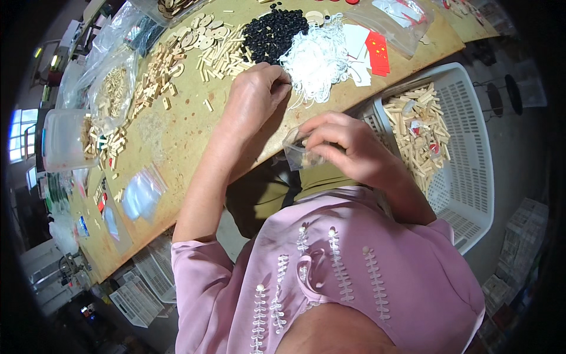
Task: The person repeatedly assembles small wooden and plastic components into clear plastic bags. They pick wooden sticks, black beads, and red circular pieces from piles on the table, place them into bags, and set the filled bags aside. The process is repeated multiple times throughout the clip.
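My left hand point(254, 99) is closed in a pinch at the near side of a pile of white string point(316, 59) and a heap of small shiny black pieces point(272, 34). What its fingertips hold, if anything, is hidden. At the table's front edge, my right hand point(351, 146) grips a small clear plastic bag point(295, 154). Some light wooden pieces show through the plastic, partly covered by the fingers. Wooden sticks point(223, 59) lie just beyond my left hand.
Wooden discs point(206, 32) and small wooden blocks point(156, 74) cover the table's far left. Red flag cards point(377, 54) lie beside the string. At the right, a white basket point(466, 106) holds filled bags. A clear tub point(62, 141) and flat bags point(143, 192) sit left.
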Demonstrator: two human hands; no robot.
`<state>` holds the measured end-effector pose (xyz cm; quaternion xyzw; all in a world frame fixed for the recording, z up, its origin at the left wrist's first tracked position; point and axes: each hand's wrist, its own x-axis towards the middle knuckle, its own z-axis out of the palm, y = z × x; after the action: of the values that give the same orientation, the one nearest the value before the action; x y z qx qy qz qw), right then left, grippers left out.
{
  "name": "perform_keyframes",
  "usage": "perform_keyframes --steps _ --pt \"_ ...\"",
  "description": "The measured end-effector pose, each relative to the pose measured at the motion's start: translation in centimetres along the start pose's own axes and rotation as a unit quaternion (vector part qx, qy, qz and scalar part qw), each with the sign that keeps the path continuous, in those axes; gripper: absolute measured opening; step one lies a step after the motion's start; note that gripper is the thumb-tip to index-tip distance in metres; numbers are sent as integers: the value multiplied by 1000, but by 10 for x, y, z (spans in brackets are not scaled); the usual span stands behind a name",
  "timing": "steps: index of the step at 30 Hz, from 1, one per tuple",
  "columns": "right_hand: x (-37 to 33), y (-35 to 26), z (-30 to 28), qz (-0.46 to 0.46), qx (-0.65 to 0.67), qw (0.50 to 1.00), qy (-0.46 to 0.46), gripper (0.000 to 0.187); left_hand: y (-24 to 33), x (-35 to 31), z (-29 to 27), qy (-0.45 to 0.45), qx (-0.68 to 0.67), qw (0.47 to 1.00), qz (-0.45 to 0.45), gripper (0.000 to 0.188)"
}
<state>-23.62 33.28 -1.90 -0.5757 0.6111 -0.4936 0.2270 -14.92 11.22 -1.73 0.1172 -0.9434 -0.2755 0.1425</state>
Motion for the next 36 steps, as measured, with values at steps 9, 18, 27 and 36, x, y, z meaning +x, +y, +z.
perform_keyframes --steps 9,18,27,36 --pt "8 -4 -12 0 -28 999 36 9 13 -30 -25 27 -301 951 -69 14" --pt "18 -17 -12 -37 -55 998 18 8 45 -48 -40 37 -270 962 35 12" --pt "21 -24 -32 -39 7 998 42 12 -30 -12 -45 28 -293 947 -129 10" --pt "23 1 -42 39 1 998 44 11 -86 122 -35 80 19 994 -77 31"
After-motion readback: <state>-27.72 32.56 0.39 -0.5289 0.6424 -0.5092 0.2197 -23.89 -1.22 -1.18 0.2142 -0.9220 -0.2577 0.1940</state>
